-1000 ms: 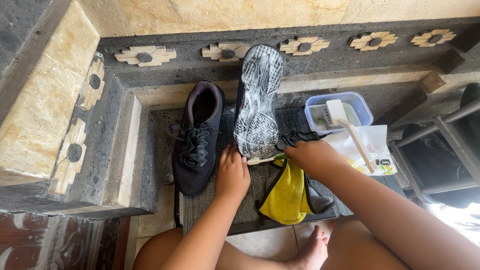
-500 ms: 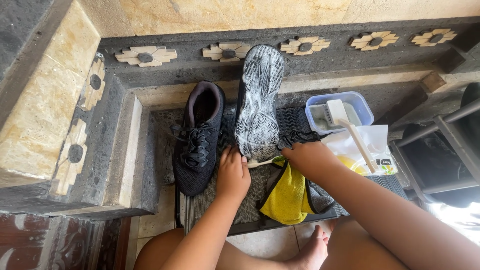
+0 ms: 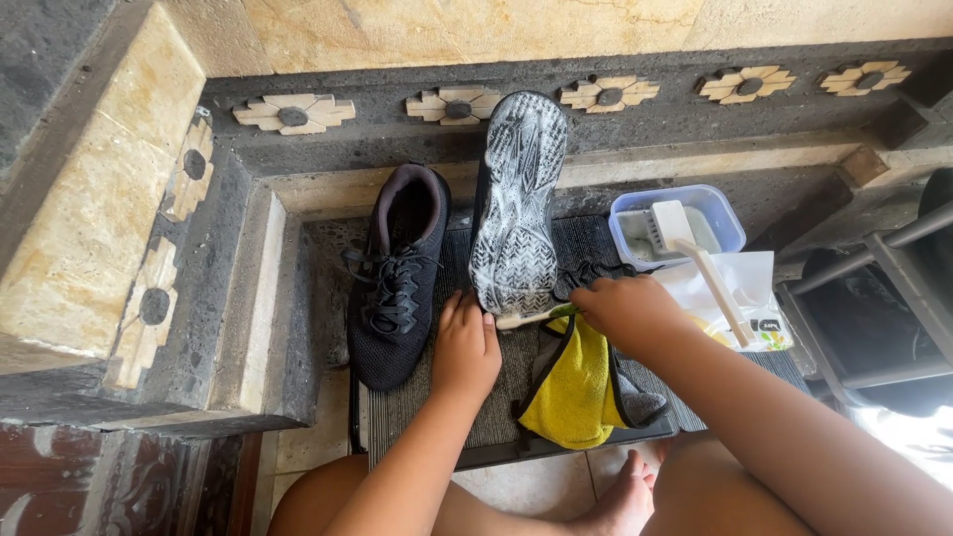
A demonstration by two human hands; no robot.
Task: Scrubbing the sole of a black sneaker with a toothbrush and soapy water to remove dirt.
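Observation:
A black shoe lies turned over, its grey-and-white patterned sole (image 3: 518,208) facing up, on a dark ribbed mat (image 3: 457,417). My left hand (image 3: 465,345) presses against the heel end of that sole. My right hand (image 3: 623,313) grips a small brush (image 3: 526,319) with a pale handle and green tip, laid against the sole's heel edge. A second black lace-up shoe (image 3: 397,273) stands upright just left of the left hand. A yellow cloth (image 3: 576,387) with dark trim lies under my right wrist.
A clear blue-rimmed plastic tub (image 3: 730,213) with a pale long-handled scrub brush (image 3: 695,258) sits at the right, over a white packet (image 3: 745,298). Dark stone ledges with carved flower tiles (image 3: 293,114) wall the back and left. My bare foot (image 3: 620,501) rests below the mat.
Hands and shoe stay nearly in place; my right hand has shifted only slightly along the heel edge of the sole.

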